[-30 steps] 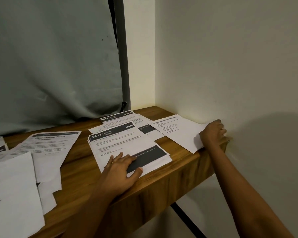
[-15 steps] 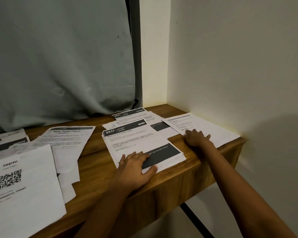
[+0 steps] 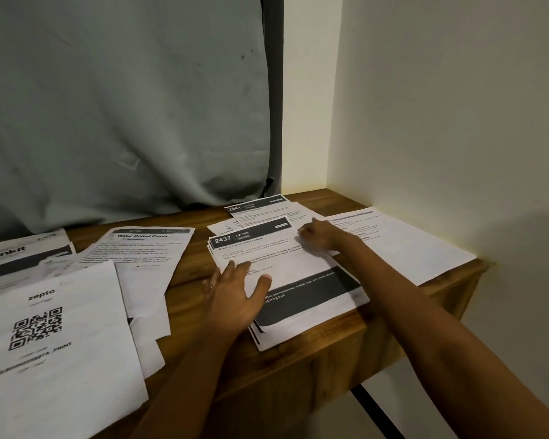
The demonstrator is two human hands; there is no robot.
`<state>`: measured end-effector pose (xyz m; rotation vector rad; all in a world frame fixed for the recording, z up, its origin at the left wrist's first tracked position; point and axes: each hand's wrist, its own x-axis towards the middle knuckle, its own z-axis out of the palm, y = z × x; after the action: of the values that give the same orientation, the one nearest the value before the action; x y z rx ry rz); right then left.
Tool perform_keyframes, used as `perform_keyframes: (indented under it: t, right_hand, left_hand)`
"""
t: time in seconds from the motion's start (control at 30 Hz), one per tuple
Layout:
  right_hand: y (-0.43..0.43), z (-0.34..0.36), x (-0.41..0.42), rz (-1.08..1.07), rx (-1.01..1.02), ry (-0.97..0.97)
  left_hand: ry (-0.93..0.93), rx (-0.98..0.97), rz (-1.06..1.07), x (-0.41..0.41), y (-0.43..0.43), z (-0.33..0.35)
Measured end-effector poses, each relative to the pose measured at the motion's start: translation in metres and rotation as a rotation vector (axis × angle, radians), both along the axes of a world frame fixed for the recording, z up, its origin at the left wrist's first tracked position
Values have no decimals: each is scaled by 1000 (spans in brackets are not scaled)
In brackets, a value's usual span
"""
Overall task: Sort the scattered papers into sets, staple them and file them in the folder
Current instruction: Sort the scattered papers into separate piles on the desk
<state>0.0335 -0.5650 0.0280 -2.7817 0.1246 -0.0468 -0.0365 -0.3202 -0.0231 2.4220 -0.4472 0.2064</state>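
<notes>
The right hand (image 3: 322,234) has come across from the plain-backed sheet (image 3: 419,248) by the wall, where it was a second ago, and now sits on the far right corner of the stack headed "2437" (image 3: 301,274). Its fingers are bent with the tips down on the top page. The hand is blurred, so I cannot tell whether they pinch the paper or only touch it. The left hand (image 3: 235,296) has not shifted: it still lies flat on the near left part of that stack, fingers straight and thumb spread, pressing the pages down.

The stack lies at the front edge of a wooden desk (image 3: 330,359), its sheets slightly fanned. Just behind it lies a sheet headed "2641" (image 3: 260,208); the plain-backed sheet is to its right, against the cream wall (image 3: 457,122). Left of the stack is a "Water Potted Plants" page (image 3: 146,248). Further left are a "zepto" page with a QR code (image 3: 51,337) and a "blinkit" page (image 3: 19,251), overlapping loose blank sheets. Behind the stack a grey cloth (image 3: 124,106) hangs down to the desk, with a dark upright strip (image 3: 273,90) at its right edge.
</notes>
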Motion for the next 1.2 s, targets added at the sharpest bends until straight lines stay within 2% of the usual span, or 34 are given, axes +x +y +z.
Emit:
perform_keyframes:
  t: [0.07,0.27,0.53,0.7,0.8,0.93,1.2]
  right_hand:
    - [7,-5,5,63,13,35]
    - [25,-14,15,153,179,-43]
    - [24,-11,22,163,311,-81]
    - [-2,-11,53,-74,75,-187]
    - [-12,-16,70,-199,0,-112]
    - [-23,-18,92,-240,-94,26]
    - [-44,-4,116,-326,-24,78]
  left_hand:
    - [72,20,33,2,-1,1]
    - [158,177,71,-3,-3,7]
    - [147,279,62,-2,-3,4]
    - [62,321,45,2,-4,2]
    - [27,370,17,5,-5,1]
    - [0,478,25,5,-6,-3]
    - [0,512,23,4,-7,-4]
